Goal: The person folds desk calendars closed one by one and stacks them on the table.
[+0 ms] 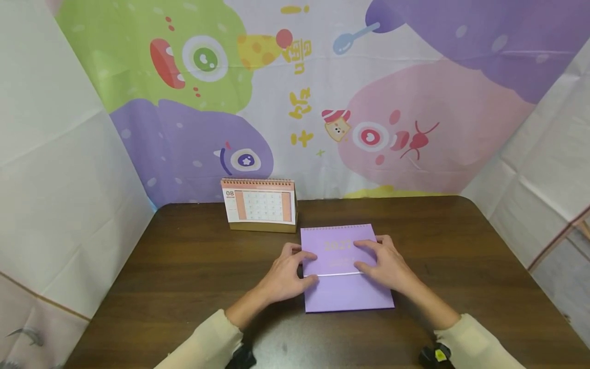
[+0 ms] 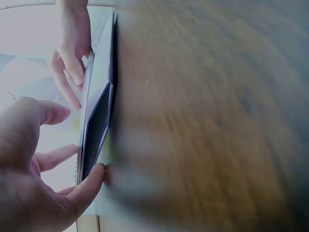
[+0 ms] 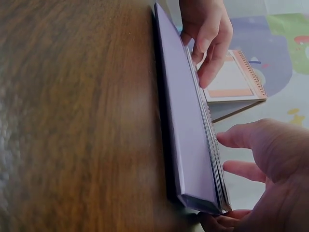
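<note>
A purple spiral-bound desk calendar (image 1: pixel 348 294) lies low over the table, its cover up with pale gold numerals and its purple base board showing below a white page edge. My left hand (image 1: pixel 283 274) grips its left side, thumb and a finger over the top; in the left wrist view another finger of that left hand (image 2: pixel 29 159) reaches beneath it. Opposite, my right hand (image 1: pixel 389 266) holds the right side, with fingers on the cover and others round the edge. From the left wrist, the calendar (image 2: pixel 101 70) shows a dark triangular gap between its folded boards.
A second desk calendar (image 1: pixel 262 207), white and orange with "08" on its page, stands upright at the back left of the brown wooden table (image 1: pixel 193 266). Behind rises a cartoon-printed cloth (image 1: pixel 318 169); pale cloth walls (image 1: pixel 46 154) flank the sides.
</note>
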`<state>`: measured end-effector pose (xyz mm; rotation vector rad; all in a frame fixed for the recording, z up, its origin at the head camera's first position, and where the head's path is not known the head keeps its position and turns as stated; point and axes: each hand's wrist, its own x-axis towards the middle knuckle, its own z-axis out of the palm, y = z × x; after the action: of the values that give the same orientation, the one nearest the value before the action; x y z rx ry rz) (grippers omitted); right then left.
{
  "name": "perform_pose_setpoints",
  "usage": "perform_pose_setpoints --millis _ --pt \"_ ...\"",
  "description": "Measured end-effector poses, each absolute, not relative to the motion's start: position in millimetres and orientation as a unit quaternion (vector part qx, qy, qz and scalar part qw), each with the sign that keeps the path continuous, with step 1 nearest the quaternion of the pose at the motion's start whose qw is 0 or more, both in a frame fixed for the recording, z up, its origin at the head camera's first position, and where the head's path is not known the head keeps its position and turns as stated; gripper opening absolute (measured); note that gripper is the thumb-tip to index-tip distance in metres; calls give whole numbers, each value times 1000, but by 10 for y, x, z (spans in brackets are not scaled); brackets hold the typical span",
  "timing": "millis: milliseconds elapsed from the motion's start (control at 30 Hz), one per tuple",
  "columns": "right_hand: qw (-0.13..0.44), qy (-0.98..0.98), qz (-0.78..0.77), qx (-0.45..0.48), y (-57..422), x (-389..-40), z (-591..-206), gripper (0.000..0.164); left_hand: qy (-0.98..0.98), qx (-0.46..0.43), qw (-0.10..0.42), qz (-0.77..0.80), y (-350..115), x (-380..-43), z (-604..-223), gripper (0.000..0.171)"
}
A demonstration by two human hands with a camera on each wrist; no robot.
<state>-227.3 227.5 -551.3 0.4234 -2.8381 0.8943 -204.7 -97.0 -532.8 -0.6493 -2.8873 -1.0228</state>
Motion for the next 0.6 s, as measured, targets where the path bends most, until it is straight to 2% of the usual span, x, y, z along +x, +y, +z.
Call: perform_pose_setpoints --millis 233,600 --pt "68 -944 296 127 2313 -2232 -5405 55 -914 -184 -6 -361 -838 -2101 -5309 52" --pt "82 -945 298 107 2553 -2314 -5442 54 -904 -183 -7 -387 -568 -2176 -5269 52"
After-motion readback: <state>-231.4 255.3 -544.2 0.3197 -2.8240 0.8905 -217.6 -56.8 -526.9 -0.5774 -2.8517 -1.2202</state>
